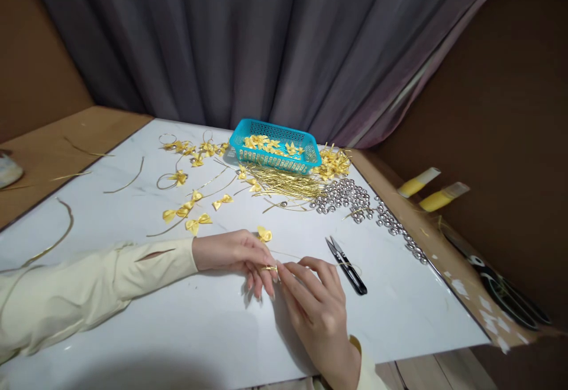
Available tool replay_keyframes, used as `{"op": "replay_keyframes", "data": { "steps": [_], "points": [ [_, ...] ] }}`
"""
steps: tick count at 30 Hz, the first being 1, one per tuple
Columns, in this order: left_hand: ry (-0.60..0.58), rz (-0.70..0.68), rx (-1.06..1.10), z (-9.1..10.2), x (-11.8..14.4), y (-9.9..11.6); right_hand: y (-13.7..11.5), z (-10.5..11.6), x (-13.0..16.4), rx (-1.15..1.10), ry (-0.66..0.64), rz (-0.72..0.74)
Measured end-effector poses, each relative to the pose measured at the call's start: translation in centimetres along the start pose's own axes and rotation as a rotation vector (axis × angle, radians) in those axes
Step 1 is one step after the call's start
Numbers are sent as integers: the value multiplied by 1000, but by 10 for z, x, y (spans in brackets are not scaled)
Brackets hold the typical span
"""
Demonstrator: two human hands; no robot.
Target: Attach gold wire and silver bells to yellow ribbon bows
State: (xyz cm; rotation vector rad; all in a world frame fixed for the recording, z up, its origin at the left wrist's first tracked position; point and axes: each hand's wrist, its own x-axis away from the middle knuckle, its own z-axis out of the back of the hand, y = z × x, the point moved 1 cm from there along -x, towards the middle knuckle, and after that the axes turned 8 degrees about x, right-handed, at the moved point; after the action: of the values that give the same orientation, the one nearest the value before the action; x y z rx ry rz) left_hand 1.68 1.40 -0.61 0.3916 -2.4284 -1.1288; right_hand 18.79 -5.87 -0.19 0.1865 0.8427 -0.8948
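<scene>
Two hands meet on the white table (177, 331): the left hand (235, 254) and right hand (315, 301) both pinch a thin gold cord (270, 268) between their fingertips, a yellow bow (264, 234) just behind, black snips (346, 264) beside the right.

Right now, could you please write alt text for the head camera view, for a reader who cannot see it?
Two hands, left hand and right hand, pinch a thin gold cord together over a white table. Black snips lie beside them; beyond are yellow bows, silver beads and a blue basket.
</scene>
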Motion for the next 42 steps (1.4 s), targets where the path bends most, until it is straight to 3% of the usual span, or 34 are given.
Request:
{"op": "replay_keyframes", "data": {
  "steps": [25,42],
  "points": [
    [0,29,37,6,0,-4,-1,-1,-1,32,38,-43],
    [-2,41,44,6,0,-4,0,0,2,-3,19,9]
  ]
}}
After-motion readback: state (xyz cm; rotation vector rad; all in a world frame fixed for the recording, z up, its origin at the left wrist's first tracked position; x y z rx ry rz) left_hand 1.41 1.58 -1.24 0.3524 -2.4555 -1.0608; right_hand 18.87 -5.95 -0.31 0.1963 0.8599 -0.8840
